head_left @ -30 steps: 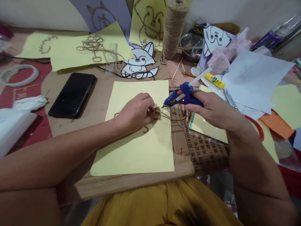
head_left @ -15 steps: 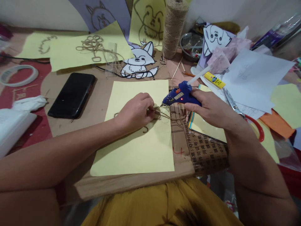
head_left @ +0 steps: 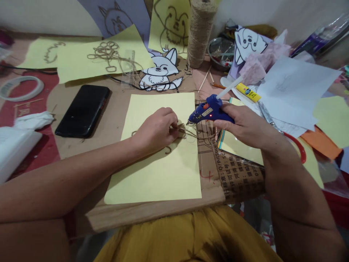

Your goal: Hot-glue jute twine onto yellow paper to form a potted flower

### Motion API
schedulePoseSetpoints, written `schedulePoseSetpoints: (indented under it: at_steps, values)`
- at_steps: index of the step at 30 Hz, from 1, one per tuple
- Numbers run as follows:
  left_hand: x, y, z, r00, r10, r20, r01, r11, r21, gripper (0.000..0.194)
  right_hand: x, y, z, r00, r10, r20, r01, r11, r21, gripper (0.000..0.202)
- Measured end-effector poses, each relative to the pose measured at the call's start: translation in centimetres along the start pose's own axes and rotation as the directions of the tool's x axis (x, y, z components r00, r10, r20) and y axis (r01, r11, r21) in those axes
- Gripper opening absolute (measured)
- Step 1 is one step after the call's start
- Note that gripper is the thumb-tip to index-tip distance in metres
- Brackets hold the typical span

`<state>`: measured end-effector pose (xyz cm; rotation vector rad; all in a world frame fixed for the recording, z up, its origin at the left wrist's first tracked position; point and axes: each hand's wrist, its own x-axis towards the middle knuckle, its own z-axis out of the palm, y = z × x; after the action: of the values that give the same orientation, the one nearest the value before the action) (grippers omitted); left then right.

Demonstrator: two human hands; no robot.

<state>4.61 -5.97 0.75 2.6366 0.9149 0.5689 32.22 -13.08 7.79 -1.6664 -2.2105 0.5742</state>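
Observation:
My left hand rests on a yellow sheet of paper, its fingers pinched on brown twine. Strands of the twine trail right, past the sheet's edge. A short curl of twine lies on the paper below the hand, and another bit shows left of it. My right hand is wrapped round a blue hot glue gun, its red light lit and a white glue stick poking out of the back. The gun's nozzle points left, just right of my left fingertips. What lies under those fingers is hidden.
A black phone and a tape roll lie on the left. Behind are a paper fox cutout, a twine spool and tangled twine. Red-handled scissors, a glue stick tube and loose papers are on the right.
Almost nothing differs. The glue gun's nozzle stays beside my left fingertips, and both hands keep their holds; the whole view has shifted very slightly.

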Motion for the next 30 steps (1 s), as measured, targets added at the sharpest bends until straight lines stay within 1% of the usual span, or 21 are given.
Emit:
schedulePoseSetpoints:
  at_steps: [6, 11, 14, 24, 30]
  values:
    - [-0.07, -0.20, 0.19, 0.999, 0.033, -0.032, -0.033, 0.999, -0.017, 0.010, -0.31, 0.13, -0.28, 0.999, 0.034, 0.027, -0.033, 0.999, -0.032, 0.040]
    - [-0.10, -0.19, 0.19, 0.998, 0.039, -0.039, -0.040, 0.999, -0.020, 0.010, -0.41, 0.16, -0.53, 0.998, 0.033, 0.047, -0.032, 0.999, -0.028, 0.041]
    - [-0.13, -0.15, 0.20, 0.998, 0.045, -0.044, -0.046, 0.999, -0.019, 0.010, -0.47, 0.20, -0.56, 0.999, 0.033, 0.041, -0.032, 0.999, -0.031, 0.044]
    - [-0.11, -0.16, 0.23, 0.998, 0.044, -0.050, -0.045, 0.999, -0.018, 0.011, -0.30, 0.60, -0.10, 1.000, 0.016, -0.007, -0.016, 1.000, -0.018, 0.037]
    - [-0.02, -0.23, 0.25, 0.998, 0.051, -0.047, -0.051, 0.999, -0.014, 0.011, -0.23, 0.56, 0.08, 0.999, -0.003, -0.041, 0.003, 1.000, -0.020, 0.039]
